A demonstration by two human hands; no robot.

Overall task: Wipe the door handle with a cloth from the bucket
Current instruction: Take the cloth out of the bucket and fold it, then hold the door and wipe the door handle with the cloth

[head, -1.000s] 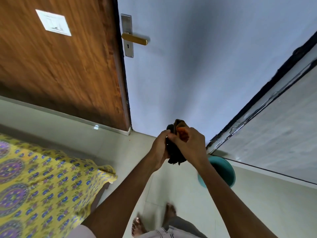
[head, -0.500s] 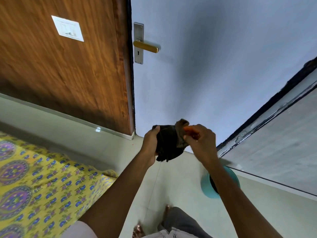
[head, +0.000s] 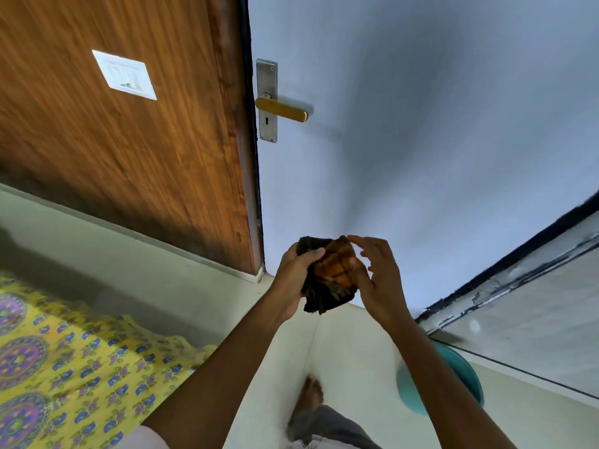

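Note:
A brass door handle (head: 282,110) on a steel plate sticks out from the pale blue door (head: 405,124), well above my hands. My left hand (head: 296,277) grips a dark brown and orange checked cloth (head: 330,277) at chest height in front of the door. My right hand (head: 377,280) is beside the cloth with fingers spread, thumb touching its orange side. The teal bucket (head: 453,380) stands on the floor at lower right, partly hidden behind my right forearm.
A wooden panel (head: 129,150) with a white switch plate (head: 124,74) is left of the door. A bed with a yellow patterned sheet (head: 64,377) fills the lower left. A grey wall with a black edge (head: 534,286) runs on the right. My bare foot (head: 309,396) is on the pale tiled floor.
The view has moved closer to the door and handle. The cloth has been spread so its orange side shows, and my right hand has loosened its fingers from it.

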